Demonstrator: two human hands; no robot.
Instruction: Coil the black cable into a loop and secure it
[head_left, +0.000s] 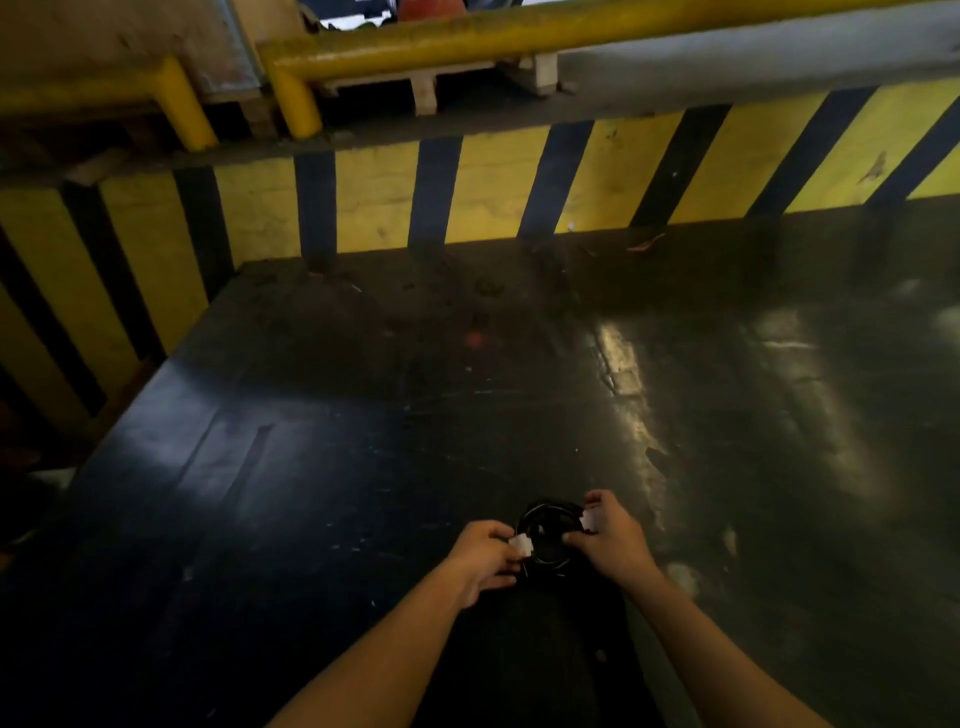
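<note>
I see the thin black cable (549, 535) wound into a small round coil of several turns, its strands hard to separate in the dim light. Two pale, whitish tabs sit on the coil's rim: one white tab (520, 545) on its left edge, another white tab (591, 519) on its upper right edge; I cannot tell whether they are tape, ties or connectors.

My left hand (485, 558) is curled closed, its fingertips pinching the left tab and the cable's rim there. My right hand (610, 535) is closed too, thumb and fingers clamped on the right side of the coil at the other tab. The coil sits directly between the two grips, spanning the gap from one set of fingertips to the other, its open centre showing between the hands.

The cable is close to the dark, glossy, scuffed tabletop (363, 441) below the hands; I cannot tell whether it touches it. Beyond the hands, well away, stands a yellow-and-black striped barrier (493, 192).
</note>
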